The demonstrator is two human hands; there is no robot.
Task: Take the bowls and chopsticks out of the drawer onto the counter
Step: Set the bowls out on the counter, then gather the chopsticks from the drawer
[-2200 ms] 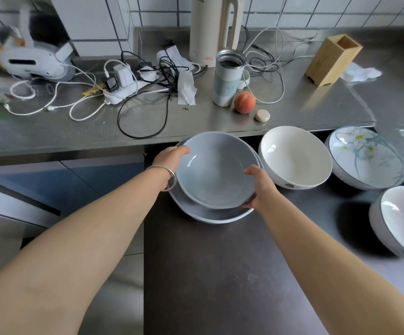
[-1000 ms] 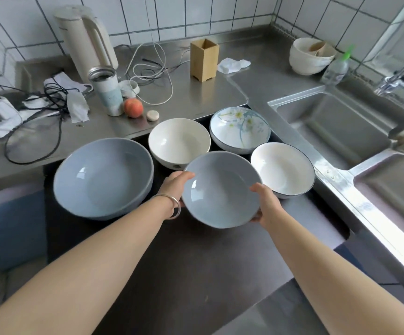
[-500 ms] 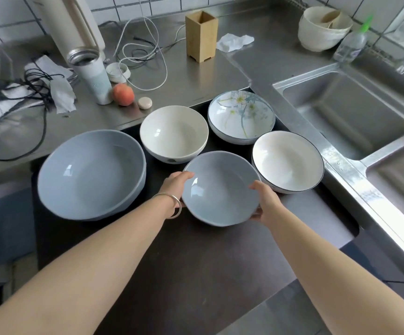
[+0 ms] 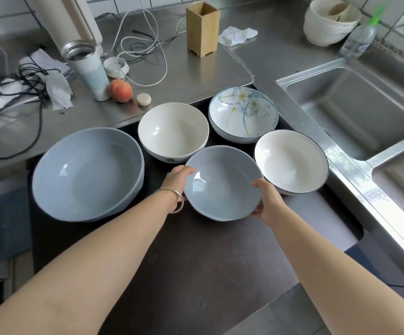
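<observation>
I hold a small grey-blue bowl (image 4: 221, 183) by its rim with both hands, my left hand (image 4: 178, 177) on its left edge and my right hand (image 4: 267, 201) on its lower right edge. It hangs tilted toward me over the dark open drawer (image 4: 196, 262). In the drawer sit a large grey-blue bowl (image 4: 87, 174) at the left, a white bowl (image 4: 173, 134), a stack of flower-painted bowls (image 4: 243, 114) and a dark-rimmed white bowl (image 4: 291, 160). No chopsticks are visible.
The steel counter (image 4: 196, 76) behind the drawer carries a wooden holder (image 4: 202, 29), a tumbler (image 4: 88, 68), a peach (image 4: 121, 90), cables, tissues and a tall white kettle (image 4: 70, 18). A double sink (image 4: 355, 110) lies to the right, with stacked white bowls (image 4: 329, 21) and a bottle (image 4: 359, 39) behind it.
I lifted the small grey-blue bowl off the large one and carried it right, to the middle of the drawer. Over the last half second it has barely moved.
</observation>
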